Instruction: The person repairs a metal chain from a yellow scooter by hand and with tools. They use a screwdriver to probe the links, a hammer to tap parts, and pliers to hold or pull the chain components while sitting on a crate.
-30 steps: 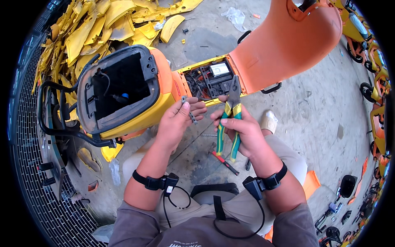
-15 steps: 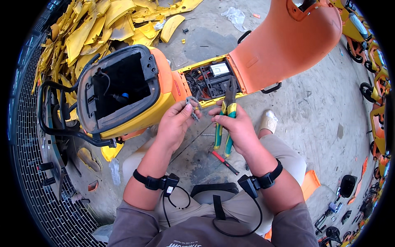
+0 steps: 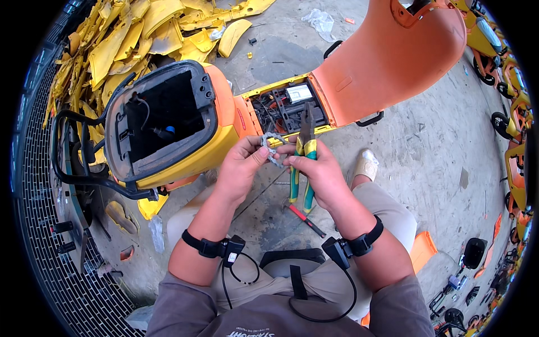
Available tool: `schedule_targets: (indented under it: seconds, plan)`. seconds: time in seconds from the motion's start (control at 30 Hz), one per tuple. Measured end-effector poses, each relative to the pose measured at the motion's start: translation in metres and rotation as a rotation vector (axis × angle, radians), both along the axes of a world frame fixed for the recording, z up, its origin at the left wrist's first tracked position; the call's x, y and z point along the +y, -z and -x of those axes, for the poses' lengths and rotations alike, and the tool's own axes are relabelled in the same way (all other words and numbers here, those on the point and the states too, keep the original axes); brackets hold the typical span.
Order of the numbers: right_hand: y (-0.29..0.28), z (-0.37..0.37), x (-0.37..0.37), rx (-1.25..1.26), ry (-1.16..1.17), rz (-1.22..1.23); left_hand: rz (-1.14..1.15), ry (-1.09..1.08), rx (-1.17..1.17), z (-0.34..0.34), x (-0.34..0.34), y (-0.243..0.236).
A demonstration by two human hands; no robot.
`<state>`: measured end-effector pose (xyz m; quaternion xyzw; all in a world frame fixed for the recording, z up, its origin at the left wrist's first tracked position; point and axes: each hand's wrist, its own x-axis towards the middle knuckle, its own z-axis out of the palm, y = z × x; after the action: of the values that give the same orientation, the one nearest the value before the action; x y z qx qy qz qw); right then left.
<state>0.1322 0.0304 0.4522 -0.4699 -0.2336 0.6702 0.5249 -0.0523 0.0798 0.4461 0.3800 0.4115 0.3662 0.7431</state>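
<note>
Between the fingertips of my left hand [image 3: 241,163] is a small grey ring-shaped part [image 3: 273,135] with a knobbly edge; its exact kind cannot be made out. My right hand [image 3: 319,168] is wrapped round a pair of pliers [image 3: 306,128] with green and yellow handles, jaws pointing away from me. The right fingertips reach the ring's right side, seemingly touching it. Just beyond both hands lies the open, yellow-edged compartment [image 3: 283,139] of an orange and yellow scooter body, with wires and a silver box [image 3: 298,94] inside.
A red and black hand tool [image 3: 306,220] lies on the concrete below the pliers. To the left stands the scooter's yellow storage box [image 3: 185,163], lid off. Broken yellow panels [image 3: 118,45] are heaped behind it. A large orange panel [image 3: 387,62] rises at right; scooters line the far right.
The grey ring has turned so that its round opening shows. My right hand and the pliers have shifted slightly left, and the pliers stand more upright.
</note>
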Motion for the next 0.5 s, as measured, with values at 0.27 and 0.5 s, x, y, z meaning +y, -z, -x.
schedule_targets:
  seconds: [0.27, 0.5]
  plan:
    - [-0.001, 0.002, -0.003, -0.061, -0.021, -0.037, -0.023, 0.014, 0.19, -0.001, 0.002, -0.001]
    - [-0.006, -0.003, -0.002, 0.173, 0.008, 0.105, 0.12, 0.083, -0.002, -0.002, 0.003, -0.008]
